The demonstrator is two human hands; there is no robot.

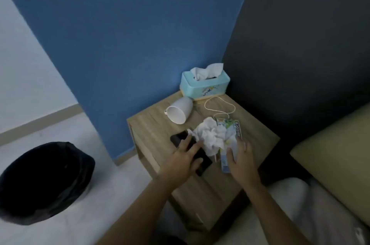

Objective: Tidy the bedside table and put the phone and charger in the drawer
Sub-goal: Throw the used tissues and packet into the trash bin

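Observation:
A wooden bedside table [258, 134] stands in the corner. A black phone [202, 161] lies near its left front, and my left hand [184, 158] rests flat on it with fingers spread. Crumpled white tissues [210, 135] lie in the middle. A printed wrapper or packet [236, 130] lies to their right, and my right hand [240, 159] lies over its near end, fingers apart. A white charger cable [219, 111] loops behind the tissues. A white cup [179, 111] lies on its side at the back left. The drawer front is hidden from here.
A light blue tissue box [204, 84] stands at the table's back corner against the blue wall. A bin lined with a black bag [44, 182] sits on the floor at the left. A bed with a beige pillow [336, 162] is at the right.

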